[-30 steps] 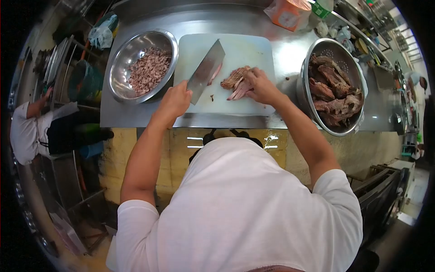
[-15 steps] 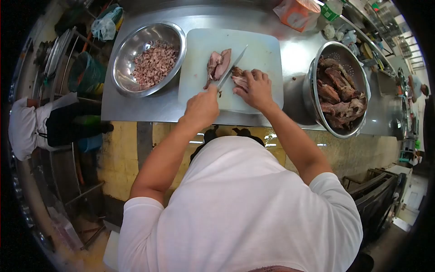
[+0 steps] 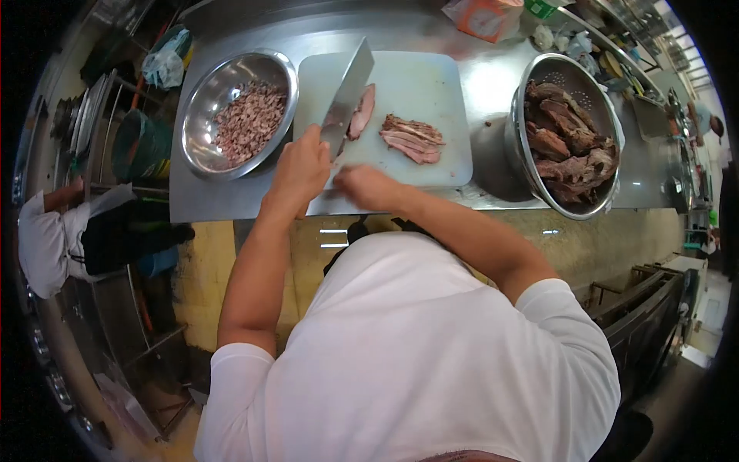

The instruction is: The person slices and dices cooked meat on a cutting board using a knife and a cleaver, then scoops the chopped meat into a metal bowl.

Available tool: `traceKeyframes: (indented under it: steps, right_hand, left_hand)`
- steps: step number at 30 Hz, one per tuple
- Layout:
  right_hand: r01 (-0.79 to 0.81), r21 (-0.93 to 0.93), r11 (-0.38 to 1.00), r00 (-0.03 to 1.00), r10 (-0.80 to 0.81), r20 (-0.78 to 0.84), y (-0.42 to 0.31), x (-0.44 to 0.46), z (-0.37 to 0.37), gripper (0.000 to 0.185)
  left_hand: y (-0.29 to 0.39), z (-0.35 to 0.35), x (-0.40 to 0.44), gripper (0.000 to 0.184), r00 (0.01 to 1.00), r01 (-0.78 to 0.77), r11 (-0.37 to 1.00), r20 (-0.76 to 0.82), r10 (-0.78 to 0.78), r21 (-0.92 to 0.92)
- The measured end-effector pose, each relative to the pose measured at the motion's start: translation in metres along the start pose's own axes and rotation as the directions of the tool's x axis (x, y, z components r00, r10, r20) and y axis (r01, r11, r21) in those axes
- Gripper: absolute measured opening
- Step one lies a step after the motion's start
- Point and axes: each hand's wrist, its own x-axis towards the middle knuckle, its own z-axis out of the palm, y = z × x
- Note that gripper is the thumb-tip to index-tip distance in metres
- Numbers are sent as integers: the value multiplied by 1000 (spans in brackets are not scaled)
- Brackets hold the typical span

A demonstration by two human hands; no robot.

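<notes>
My left hand [image 3: 299, 173] grips the handle of a broad-bladed kitchen knife [image 3: 351, 83], its blade raised and tilted over the left part of the white cutting board [image 3: 423, 73]. Behind the blade, partly hidden, lies a piece of cooked meat [image 3: 362, 114]. Several meat slices [image 3: 413, 139] rest together, fanned, on the right half of the board. My right hand [image 3: 367, 187] is at the board's front edge, just right of my left hand; its fingers are smeared by motion.
Left of the board stands a steel bowl [image 3: 192, 138] of diced meat [image 3: 250, 121]. On the right, a steel colander [image 3: 526, 165] holds large cooked meat pieces [image 3: 566, 150]. An orange-and-white bag [image 3: 485, 19] sits at the back. Another person [image 3: 58, 231] is at far left.
My left hand has lifted the knife and shifted left. My right hand has let go of the meat slices and moved left toward the board's front edge. The view has shifted slightly.
</notes>
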Motion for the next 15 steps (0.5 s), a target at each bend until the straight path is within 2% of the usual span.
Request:
traceKeyframes:
  steps: [1, 2, 4, 5, 6, 8, 11, 15]
  right_hand:
    - [80, 108, 991, 987, -94, 132, -15, 4, -8, 19]
    - [72, 195, 978, 991, -93, 98, -37, 2, -25, 22]
    - [-94, 258, 962, 992, 112, -56, -27, -4, -47, 19]
    - [-88, 105, 991, 942, 117, -314, -10, -8, -58, 16]
    - [-115, -49, 992, 833, 70, -548, 9, -10, -69, 13]
    - [-342, -186, 921, 715, 126, -688, 32, -17, -87, 12]
    - [-282, -203, 938, 752, 85, -654, 67, -18, -71, 13]
    - [-330, -280, 901, 740, 63, -669, 69, -19, -63, 16]
  left_hand:
    - [0, -2, 1, 21, 1000, 2, 1000, -7, -2, -1]
    - [0, -4, 0, 21, 1000, 7, 1000, -12, -7, -1]
    - [-2, -2, -6, 21, 998, -30, 999, -48, 29, -33]
    - [0, 0, -11, 20, 1000, -26, 999, -11, 25, -32]
    - [2, 3, -15, 20, 1000, -19, 999, 24, 19, -32]
    - [7, 23, -22, 19, 998, 11, 1000, 61, -11, -8]
    - [10, 53, -22, 18, 992, 30, 997, 118, -39, 70]
    - [41, 36, -31, 17, 982, 12, 985, 186, -44, 170]
